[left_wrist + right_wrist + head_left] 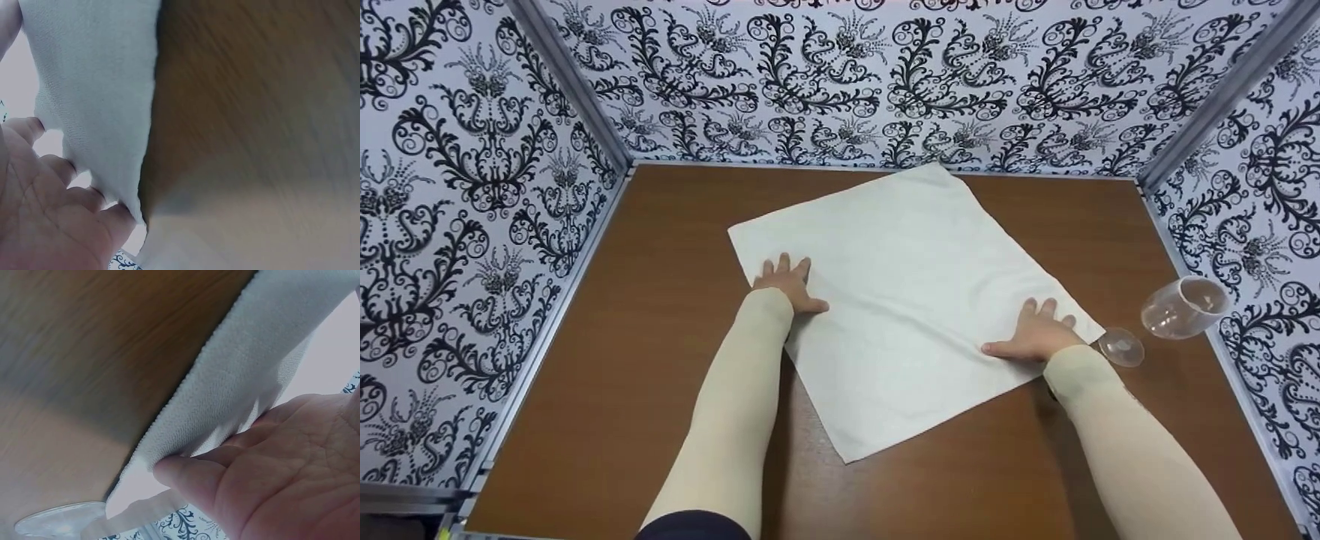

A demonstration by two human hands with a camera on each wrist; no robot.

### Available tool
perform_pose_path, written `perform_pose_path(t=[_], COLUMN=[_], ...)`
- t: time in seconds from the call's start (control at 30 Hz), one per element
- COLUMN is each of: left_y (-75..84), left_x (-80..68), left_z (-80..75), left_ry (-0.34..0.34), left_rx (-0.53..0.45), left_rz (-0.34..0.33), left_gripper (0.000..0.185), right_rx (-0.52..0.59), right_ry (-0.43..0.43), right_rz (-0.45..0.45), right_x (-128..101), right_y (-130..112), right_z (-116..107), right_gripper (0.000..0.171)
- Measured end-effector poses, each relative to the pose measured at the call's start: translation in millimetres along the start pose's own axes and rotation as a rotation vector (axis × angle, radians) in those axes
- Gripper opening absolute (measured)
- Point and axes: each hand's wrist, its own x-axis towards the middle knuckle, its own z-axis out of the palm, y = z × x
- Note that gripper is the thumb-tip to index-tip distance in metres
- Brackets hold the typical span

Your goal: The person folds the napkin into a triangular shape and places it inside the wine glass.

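A white square cloth (pixel 907 300) lies spread flat and turned diamond-wise on the brown table (pixel 660 315). My left hand (pixel 789 282) rests flat on the cloth near its left corner, fingers straight. My right hand (pixel 1035 334) lies flat on the cloth near its right corner. In the left wrist view the fingertips (pixel 121 216) touch the cloth (pixel 95 84) at its edge. In the right wrist view the thumb (pixel 185 475) and fingers press against the cloth's hem (pixel 236 388). Both arms wear cream sleeves.
A clear stemmed glass (pixel 1177 309) lies on its side at the table's right edge, its foot (pixel 1120 346) close to my right wrist; the foot (pixel 59 521) also shows in the right wrist view. Patterned black-and-white walls enclose the table on three sides.
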Motion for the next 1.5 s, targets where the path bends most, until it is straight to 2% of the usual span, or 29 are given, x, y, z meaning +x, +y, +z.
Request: perform_pose_path(t=[0.23,0.53,0.87,1.07,1.2,1.3,1.4,1.43,1.5], left_y=[0.2,-0.9,0.5,4.8,6.7,4.0,-5.2,-8.8,-16.8], left_x=[-0.2,5.9,1.5,-4.2,-4.3,3.2,17.2,21.1,25.7], left_z=[3.1,5.2,3.4,2.1,-2.1,-8.0,-10.5,-10.7,-9.1], left_ry=[0.014,-0.002,-0.021,0.014,0.005,0.05,0.153,0.175,0.169], left_rx=[-0.007,-0.029,0.02,0.013,0.041,0.078,0.113,0.109,0.094], left_rz=[-0.007,-0.02,-0.016,-0.003,0.002,0.022,0.047,0.052,0.052], left_gripper=[0.102,0.104,0.104,0.102,0.102,0.084,0.073,0.073,0.089], right_rx=[0.003,0.009,0.015,0.02,0.019,0.016,0.017,0.024,0.032], right_ry=[0.002,0.013,0.001,0.003,0.003,0.015,0.043,0.05,0.06], right_rz=[-0.003,-0.024,-0.036,-0.037,-0.042,-0.056,-0.049,-0.045,-0.03], right_x=[2.2,0.7,-0.8,-0.8,0.4,1.6,1.4,0.9,-0.3], right_y=[2.7,2.5,2.8,5.6,7.2,8.3,8.7,8.7,8.3], right_z=[0.2,-2.4,-5.8,-6.8,-7.7,-8.6,-8.8,-8.6,-7.7], right_gripper=[0.151,0.148,0.146,0.145,0.145,0.141,0.137,0.136,0.136])
